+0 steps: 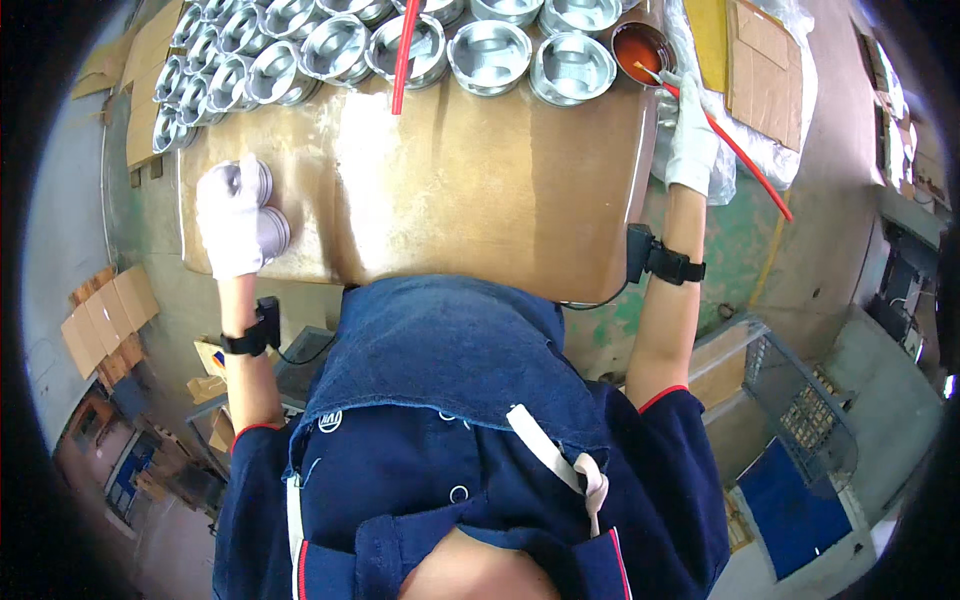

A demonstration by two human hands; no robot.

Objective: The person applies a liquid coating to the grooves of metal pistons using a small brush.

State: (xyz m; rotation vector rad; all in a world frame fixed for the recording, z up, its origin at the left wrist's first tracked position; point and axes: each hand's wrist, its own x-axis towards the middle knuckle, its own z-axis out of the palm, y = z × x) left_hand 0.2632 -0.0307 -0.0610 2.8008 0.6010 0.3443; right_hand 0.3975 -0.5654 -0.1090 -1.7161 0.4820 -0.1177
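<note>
My left hand (228, 218), in a white glove, is at the table's left side, its fingers curled around a pale grey grooved piston (264, 184). Just below it, against the same hand, a second pale piston (273, 232) shows its grooved side. At the far right corner, my gloved right hand (692, 135) grips a brush with a long red handle (748, 160). The handle slants down to the right, past the table edge. Its tip reaches into a round dark tin (619, 48) of orange-brown liquid.
Several rows of silver metal pistons (488, 56) fill the far side of the brown-topped table (480, 190). A red rod (403, 62) hangs down over them. Cardboard (765, 75) and clear plastic lie beyond the right edge. A wire-mesh cart (800, 400) stands at lower right.
</note>
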